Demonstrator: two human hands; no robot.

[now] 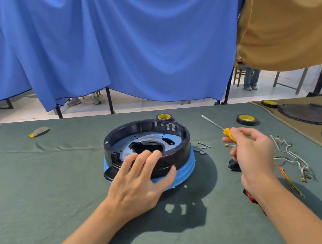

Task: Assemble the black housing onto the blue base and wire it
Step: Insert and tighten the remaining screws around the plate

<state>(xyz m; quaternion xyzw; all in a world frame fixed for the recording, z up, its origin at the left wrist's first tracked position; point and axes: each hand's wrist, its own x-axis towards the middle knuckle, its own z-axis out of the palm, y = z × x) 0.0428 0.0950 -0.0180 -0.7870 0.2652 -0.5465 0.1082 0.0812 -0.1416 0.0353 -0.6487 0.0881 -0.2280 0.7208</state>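
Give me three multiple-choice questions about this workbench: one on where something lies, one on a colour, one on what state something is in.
1. Where do the loose wires lie?
A) inside the black housing
B) on the green cloth, right of the housing
C) in the left hand

2. What colour is the screwdriver handle?
A) red
B) yellow
C) white

3. How does the black housing stand?
A) seated on the blue base
B) upside down beside the base
C) lifted in the air

Answers:
1 B: the wires sprawl on the cloth, beyond the right hand.
2 B: a yellow handle shows in the right hand's grip.
3 A: the blue base rings the housing's foot, and the left hand rests on its rim.
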